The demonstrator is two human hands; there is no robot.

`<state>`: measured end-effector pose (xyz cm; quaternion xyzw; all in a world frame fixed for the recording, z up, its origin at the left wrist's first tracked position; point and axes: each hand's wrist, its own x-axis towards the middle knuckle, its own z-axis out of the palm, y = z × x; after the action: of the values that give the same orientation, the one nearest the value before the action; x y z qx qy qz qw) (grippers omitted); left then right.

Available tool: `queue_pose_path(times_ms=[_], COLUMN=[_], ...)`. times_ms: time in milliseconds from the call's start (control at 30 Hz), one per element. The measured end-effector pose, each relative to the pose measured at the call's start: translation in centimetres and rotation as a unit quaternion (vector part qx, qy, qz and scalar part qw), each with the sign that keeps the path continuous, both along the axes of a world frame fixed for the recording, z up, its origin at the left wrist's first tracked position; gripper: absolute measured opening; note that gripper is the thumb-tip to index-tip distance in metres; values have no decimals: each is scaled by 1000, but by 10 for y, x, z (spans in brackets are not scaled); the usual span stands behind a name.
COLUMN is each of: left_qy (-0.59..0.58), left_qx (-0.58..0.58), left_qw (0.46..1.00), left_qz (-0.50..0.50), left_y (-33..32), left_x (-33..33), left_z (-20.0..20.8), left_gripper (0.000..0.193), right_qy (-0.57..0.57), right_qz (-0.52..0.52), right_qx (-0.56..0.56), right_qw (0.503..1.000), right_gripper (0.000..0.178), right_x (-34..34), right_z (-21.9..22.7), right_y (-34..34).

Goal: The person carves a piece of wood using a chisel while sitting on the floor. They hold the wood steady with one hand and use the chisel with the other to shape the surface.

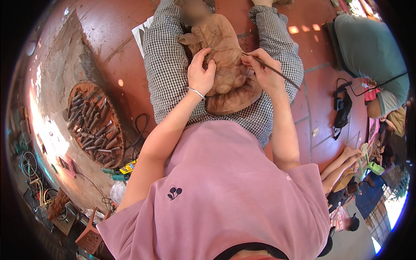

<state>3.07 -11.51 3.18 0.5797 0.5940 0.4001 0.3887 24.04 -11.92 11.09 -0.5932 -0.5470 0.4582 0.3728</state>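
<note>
A reddish-brown wood carving (225, 60) with rounded, bulging shapes rests between my thighs, its curved base (234, 99) toward my body. My left hand (202, 71) grips its left side, fingers curled over the surface and the thumb bent beside them. On the opposite side, my right hand (265, 71) pinches a long, thin dark tool (284, 78) shaped like a slim file. One end of that tool meets the carving's right edge; the other points out to the right, past my knee. The fingertips of the right hand partly hide the tool.
At left, a round tray (77, 89) full of carving tools with dark handles stands on a grey wooden slab (60, 56). A black cable (141, 125) lies nearby. To the right are a black bag (342, 112) on red floor tiles and other people (368, 47) seated close by.
</note>
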Motion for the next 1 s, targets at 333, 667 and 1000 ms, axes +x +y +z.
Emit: queue_pose_path(times_ms=[333, 667, 1000], left_qy=[4, 12, -7], left_qx=[-1, 19, 8], left_qw=[1000, 1000, 1000], left_qz=[5, 6, 13], left_y=[-1, -2, -2], left_x=[0, -1, 1], left_z=[-2, -5, -3], left_gripper=[40, 41, 40], right_qy=[-273, -241, -208], right_qz=[38, 34, 29], right_qx=[240, 277, 171], right_qw=[931, 930, 963], right_gripper=[13, 12, 12], right_x=[-37, -33, -28], right_z=[11, 7, 12], right_y=[-22, -19, -16])
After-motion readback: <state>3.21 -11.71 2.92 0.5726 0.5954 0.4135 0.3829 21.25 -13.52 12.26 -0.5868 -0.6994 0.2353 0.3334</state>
